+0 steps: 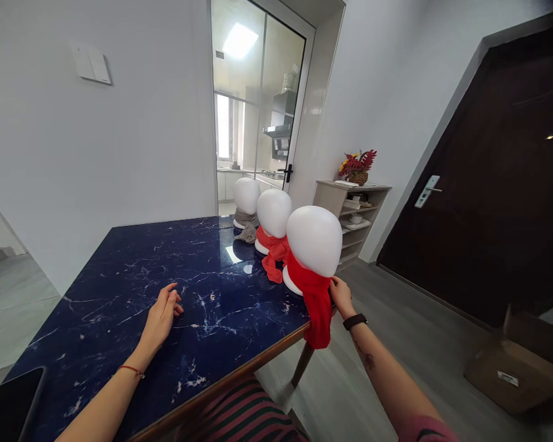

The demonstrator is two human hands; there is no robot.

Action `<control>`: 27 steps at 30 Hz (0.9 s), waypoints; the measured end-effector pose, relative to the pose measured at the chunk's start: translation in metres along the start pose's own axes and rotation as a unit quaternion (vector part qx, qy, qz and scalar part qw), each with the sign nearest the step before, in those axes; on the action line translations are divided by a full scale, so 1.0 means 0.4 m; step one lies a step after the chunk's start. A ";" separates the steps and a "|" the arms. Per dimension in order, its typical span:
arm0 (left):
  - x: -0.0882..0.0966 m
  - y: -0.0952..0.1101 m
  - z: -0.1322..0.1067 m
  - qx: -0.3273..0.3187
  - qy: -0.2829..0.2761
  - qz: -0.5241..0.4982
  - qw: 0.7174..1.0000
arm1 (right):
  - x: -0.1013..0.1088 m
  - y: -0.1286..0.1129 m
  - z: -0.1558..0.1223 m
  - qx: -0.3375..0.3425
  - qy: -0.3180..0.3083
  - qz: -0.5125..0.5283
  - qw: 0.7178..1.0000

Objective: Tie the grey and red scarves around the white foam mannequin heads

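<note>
Three white mannequin heads stand in a row along the right side of a dark blue marbled table point(120, 270). A bright red scarf point(320, 307) is wrapped round the base of the nearest head point(314, 239), one end hanging over the table edge. My right hand point(341, 294) is at the right side of that scarf, fingers closed on it and partly hidden. The middle head point(274, 212) wears a lighter red scarf point(273, 248). Round the farthest head point(246, 195) lies a grey scarf point(246, 227). My left hand point(163, 310) rests over the table, holding nothing, its fingers loosely bent and apart.
A dark flat device point(11, 405) lies at the table's near left corner. Beyond the heads are a glass door point(258, 80) and a small shelf point(350, 215) with a flower basket point(358, 177). An open cardboard box point(516, 368) sits on the floor at right, below a dark door point(479, 172).
</note>
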State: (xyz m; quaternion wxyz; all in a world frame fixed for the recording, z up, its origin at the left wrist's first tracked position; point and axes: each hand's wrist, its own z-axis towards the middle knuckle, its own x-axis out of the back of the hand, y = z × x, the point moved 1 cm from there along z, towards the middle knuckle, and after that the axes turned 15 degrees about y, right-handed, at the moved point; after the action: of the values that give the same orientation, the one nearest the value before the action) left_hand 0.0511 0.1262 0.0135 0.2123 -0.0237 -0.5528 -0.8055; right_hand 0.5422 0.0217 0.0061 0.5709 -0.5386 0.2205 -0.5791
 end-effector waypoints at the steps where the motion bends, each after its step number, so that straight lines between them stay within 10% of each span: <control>1: -0.001 -0.002 0.001 -0.001 0.001 0.001 1.000 | 0.008 0.003 -0.003 -0.006 0.018 0.005 1.000; 7: -0.005 -0.013 0.006 0.002 -0.003 0.023 1.000 | 0.050 -0.035 -0.175 0.065 0.215 0.110 0.968; 9: -0.005 -0.013 0.006 -0.002 -0.002 0.022 1.000 | 0.029 -0.084 -0.275 0.146 0.139 0.159 0.966; 11: -0.002 -0.013 0.005 -0.012 0.003 0.023 1.000 | -0.018 -0.143 -0.371 0.224 -0.081 0.182 0.954; 15: 0.011 -0.012 0.000 -0.036 0.024 0.035 0.998 | -0.126 -0.251 -0.506 0.341 -0.321 0.176 0.866; 27: 0.041 0.021 -0.056 -0.079 0.079 0.124 0.986 | -0.204 -0.328 -0.640 0.506 -0.337 0.022 0.794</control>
State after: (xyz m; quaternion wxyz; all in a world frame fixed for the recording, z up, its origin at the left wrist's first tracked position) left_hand 0.0438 0.0983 0.0165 0.3512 -0.0450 -0.4615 -0.8134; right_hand 0.2435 0.0361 0.0076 0.8125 -0.3289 -0.2986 -0.3776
